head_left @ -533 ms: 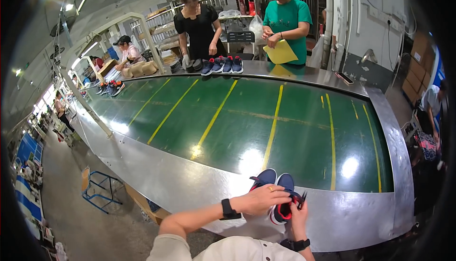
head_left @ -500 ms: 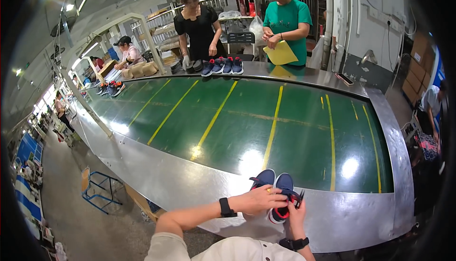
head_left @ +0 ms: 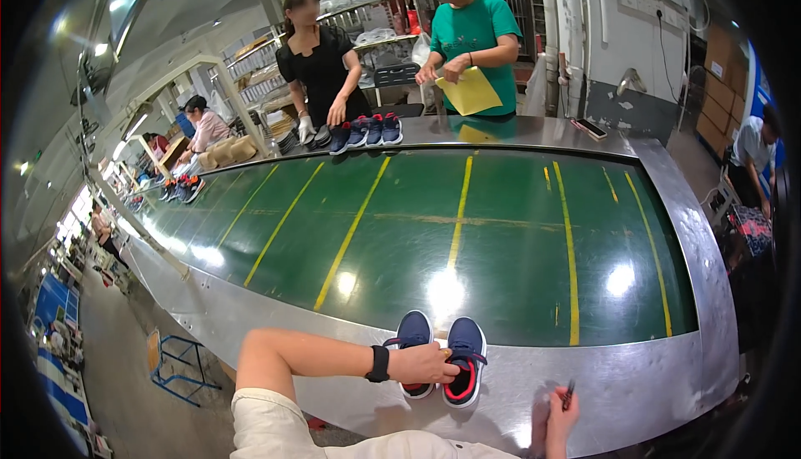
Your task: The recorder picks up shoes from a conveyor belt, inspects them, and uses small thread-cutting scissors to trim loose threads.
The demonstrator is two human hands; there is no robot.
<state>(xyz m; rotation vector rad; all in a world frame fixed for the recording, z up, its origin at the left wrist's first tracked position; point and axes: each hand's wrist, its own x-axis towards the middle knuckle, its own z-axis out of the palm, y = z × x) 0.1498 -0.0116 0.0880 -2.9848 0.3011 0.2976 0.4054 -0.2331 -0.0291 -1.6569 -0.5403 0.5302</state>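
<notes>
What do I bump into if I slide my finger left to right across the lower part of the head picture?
Blue-legged stool → left forearm → black wristband → first navy shoe → second navy shoe → right hand.

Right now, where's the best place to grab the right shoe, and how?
I'd pinch the right shoe at its heel, coming from the near right. Its toe points away, so the heel faces you; the opening faces up, and the left grip covers the left edge.
</notes>
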